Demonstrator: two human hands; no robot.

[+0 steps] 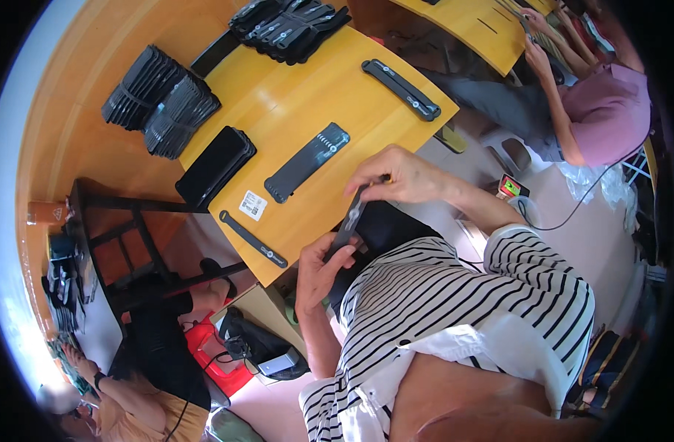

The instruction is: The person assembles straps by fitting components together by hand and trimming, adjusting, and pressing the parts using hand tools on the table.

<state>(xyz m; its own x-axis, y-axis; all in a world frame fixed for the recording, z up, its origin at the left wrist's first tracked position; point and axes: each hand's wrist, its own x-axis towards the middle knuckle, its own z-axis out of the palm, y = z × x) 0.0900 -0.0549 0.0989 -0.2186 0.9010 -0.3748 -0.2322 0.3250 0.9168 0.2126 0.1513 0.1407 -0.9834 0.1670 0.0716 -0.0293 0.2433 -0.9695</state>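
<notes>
**Dark strip held between both hands at the bench edge**

Nearest the camera, the left hand (318, 269) grips the lower end of a long dark strip (349, 221), fingers curled around it. The right hand (399, 177) pinches the strip's upper end between thumb and fingertips, so the strip hangs in the air just off the near edge of the wooden bench (292, 110), not resting on it.

On the bench beyond, a flat dark card with a row of small light parts (307, 162) lies just ahead of the hands, a thin dark strip (253, 239) lies along the left edge, and a black box (215, 166) overhangs that edge. Farther off lies a thicker dark bar (401, 90). At the far side, stacks of dark pieces (160, 99) and a second pile (287, 28) sit bundled; judging by them, much work remains.
</notes>
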